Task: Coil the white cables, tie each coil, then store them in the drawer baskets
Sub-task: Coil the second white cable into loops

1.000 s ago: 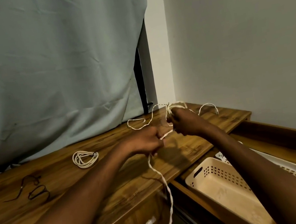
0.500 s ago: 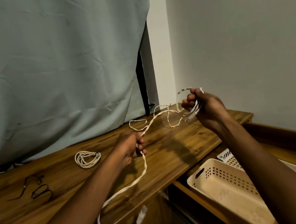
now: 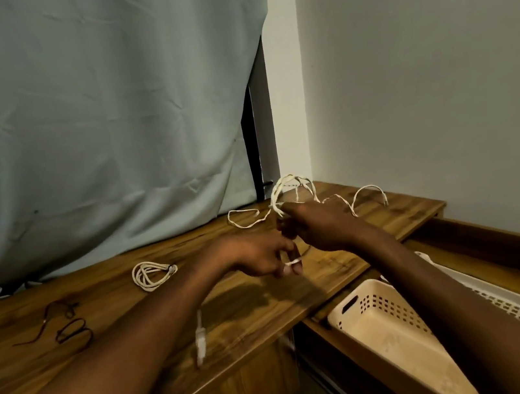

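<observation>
My right hand [image 3: 321, 226] grips several loops of a white cable [image 3: 288, 192] above the wooden desk [image 3: 241, 305]. My left hand [image 3: 261, 256] sits just in front of it and pinches the same cable between thumb and fingers. The cable's plug end [image 3: 200, 340] dangles below my left forearm. Another white cable [image 3: 367, 195] lies loose at the back of the desk. A tied white coil [image 3: 153, 274] rests on the desk to the left. The open drawer [image 3: 497, 244] at the right holds a cream basket [image 3: 383, 320] and a white basket [image 3: 514, 306].
Dark thin ties [image 3: 64, 325] lie on the left part of the desk. A grey-green curtain [image 3: 96, 120] hangs behind the desk, and a plain wall [image 3: 429, 68] stands at the right.
My right hand came down and left from its raised spot to meet my left hand. My left hand moved right. The hanging cable end rose from below the desk edge to desk height.
</observation>
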